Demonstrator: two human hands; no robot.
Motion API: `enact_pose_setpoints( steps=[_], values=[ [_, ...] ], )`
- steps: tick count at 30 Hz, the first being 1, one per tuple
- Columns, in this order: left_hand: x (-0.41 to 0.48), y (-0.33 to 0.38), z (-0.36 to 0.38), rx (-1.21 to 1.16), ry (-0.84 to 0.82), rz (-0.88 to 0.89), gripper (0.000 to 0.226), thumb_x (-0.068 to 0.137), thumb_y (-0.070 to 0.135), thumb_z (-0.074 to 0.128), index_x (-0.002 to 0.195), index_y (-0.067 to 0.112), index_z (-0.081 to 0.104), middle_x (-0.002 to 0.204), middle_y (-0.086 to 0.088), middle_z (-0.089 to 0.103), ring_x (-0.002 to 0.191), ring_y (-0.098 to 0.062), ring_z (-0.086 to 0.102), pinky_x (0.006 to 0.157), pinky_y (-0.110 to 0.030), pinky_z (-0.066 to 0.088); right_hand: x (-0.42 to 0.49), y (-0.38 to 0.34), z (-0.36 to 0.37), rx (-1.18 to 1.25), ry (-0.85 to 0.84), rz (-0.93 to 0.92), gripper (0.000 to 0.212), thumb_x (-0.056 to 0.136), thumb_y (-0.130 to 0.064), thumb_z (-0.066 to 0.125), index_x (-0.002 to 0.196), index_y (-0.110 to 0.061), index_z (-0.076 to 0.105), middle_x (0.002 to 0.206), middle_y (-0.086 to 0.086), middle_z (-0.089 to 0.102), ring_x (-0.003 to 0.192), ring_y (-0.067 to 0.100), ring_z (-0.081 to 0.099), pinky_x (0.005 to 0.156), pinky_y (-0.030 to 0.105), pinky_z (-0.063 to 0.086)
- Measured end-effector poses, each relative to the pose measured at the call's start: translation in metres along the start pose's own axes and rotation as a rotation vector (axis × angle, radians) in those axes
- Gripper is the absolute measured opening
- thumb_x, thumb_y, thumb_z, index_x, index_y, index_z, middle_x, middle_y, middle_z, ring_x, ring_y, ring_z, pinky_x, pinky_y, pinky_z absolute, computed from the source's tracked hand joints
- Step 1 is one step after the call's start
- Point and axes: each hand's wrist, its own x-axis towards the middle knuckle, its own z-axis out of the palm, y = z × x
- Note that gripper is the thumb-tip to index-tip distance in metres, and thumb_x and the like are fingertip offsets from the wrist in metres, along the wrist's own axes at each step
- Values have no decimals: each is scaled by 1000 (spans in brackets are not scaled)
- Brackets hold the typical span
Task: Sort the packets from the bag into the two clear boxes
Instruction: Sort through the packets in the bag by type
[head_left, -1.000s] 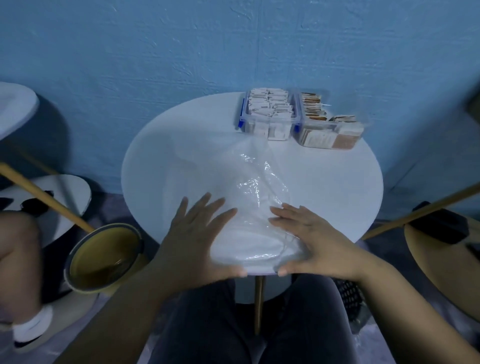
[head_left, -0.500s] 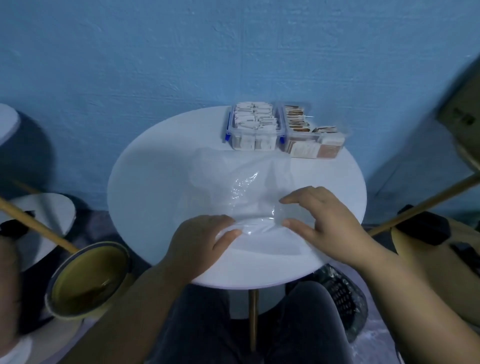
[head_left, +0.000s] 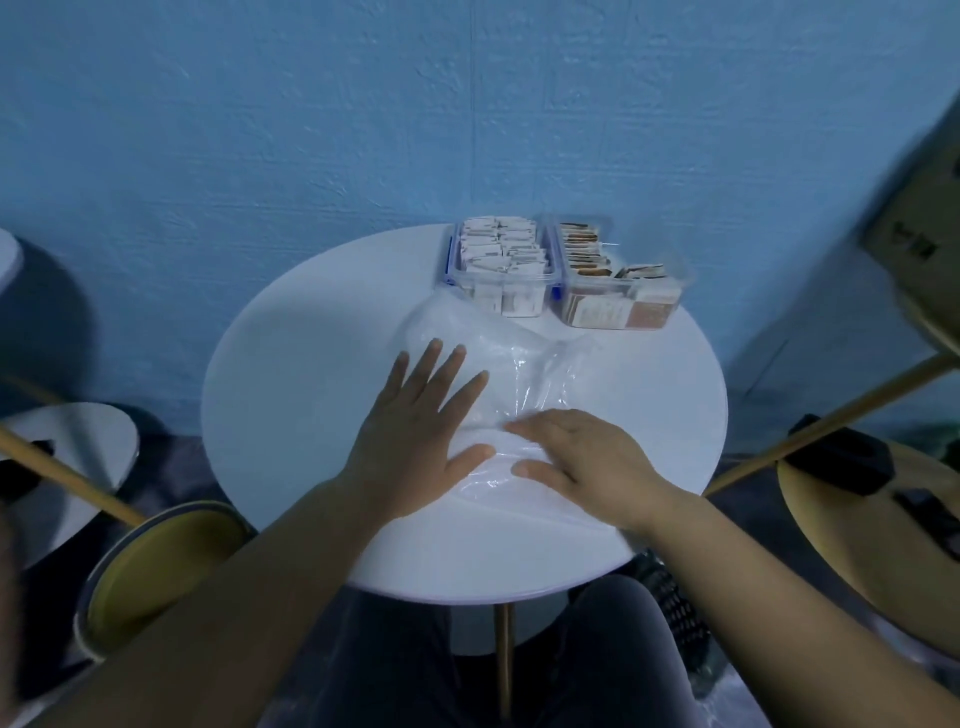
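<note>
Your left hand (head_left: 415, 431) and right hand (head_left: 587, 457) pressed flat, fingers straight, side by side on the limp bag (head_left: 524, 364) mid-tabletop (head_left: 291, 405); white-packet box (head_left: 501, 270) and brown-packet box (head_left: 618, 296) behind. You needed even outward strokes to flatten it.

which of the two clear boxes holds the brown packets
The right-hand box: its packets are brown and orange. The left-hand box next to it has blue clips and holds only white packets.
</note>
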Motion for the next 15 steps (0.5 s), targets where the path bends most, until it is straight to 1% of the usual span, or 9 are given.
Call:
enact_pose_setpoints(
  steps=[2, 4, 6, 7, 10, 11, 13, 14, 15],
  values=[
    [-4, -1, 3, -25, -99, -16, 70, 91, 61, 18, 122, 13, 58, 126, -13, 59, 116, -31, 56, 102, -53, 30, -2, -2, 2, 21, 103, -17, 79, 79, -77, 8, 128, -32, 52, 123, -8, 60, 111, 16, 56, 86, 23, 40],
    [-8, 2, 2, -99, -105, -35, 66, 88, 61, 25, 112, 14, 64, 108, -5, 69, 97, -25, 66, 94, -47, 42, -3, -3, 5, 30, 223, -25, 69, 82, -72, 23, 121, -28, 59, 107, -6, 68, 98, 19, 63, 75, 22, 40],
    [-13, 2, 1, -170, -76, -49, 62, 82, 65, 32, 104, 18, 66, 94, 2, 70, 85, -19, 68, 90, -40, 45, -5, -5, 4, 63, 294, 0, 65, 79, -67, 35, 126, -26, 55, 91, -3, 69, 88, 21, 65, 70, 22, 41],
    [-14, 2, -1, -189, -64, -46, 62, 79, 67, 34, 102, 20, 66, 90, 4, 69, 81, -18, 67, 89, -38, 46, -6, -7, 2, 83, 289, 24, 68, 77, -66, 40, 132, -26, 48, 88, -1, 66, 85, 21, 64, 69, 24, 42],
    [-19, 1, -3, -158, -7, -31, 67, 70, 73, 40, 105, 21, 64, 81, 6, 67, 78, -19, 66, 84, -37, 50, -5, -10, 1, 107, 217, 106, 80, 81, -55, 56, 145, -24, 22, 107, 0, 53, 82, 17, 55, 68, 29, 41],
    [-20, 2, -5, -164, -5, -46, 70, 68, 74, 45, 111, 20, 61, 79, 6, 67, 76, -19, 66, 81, -36, 51, -5, -11, 2, 86, 232, 122, 81, 81, -54, 56, 146, -21, 21, 113, 1, 49, 79, 16, 52, 64, 28, 41],
    [-19, 3, -6, -223, -5, -85, 80, 64, 70, 54, 123, 17, 49, 73, 4, 65, 66, -18, 63, 69, -31, 51, -5, -12, 4, -30, 342, 110, 77, 81, -63, 46, 139, -14, 38, 120, 6, 47, 81, 21, 57, 59, 28, 46],
    [-18, 4, -7, -241, -3, -102, 84, 63, 67, 56, 128, 16, 44, 68, 3, 63, 60, -16, 60, 63, -27, 49, -5, -11, 6, -87, 382, 105, 73, 82, -67, 39, 131, -13, 49, 123, 8, 46, 88, 24, 59, 62, 29, 49],
    [-16, 5, -8, -241, -4, -119, 86, 63, 66, 57, 129, 14, 43, 64, 3, 62, 55, -15, 58, 60, -24, 47, -4, -8, 8, -137, 395, 105, 70, 82, -69, 34, 121, -15, 58, 128, 9, 46, 97, 28, 56, 70, 34, 50]
  ],
)
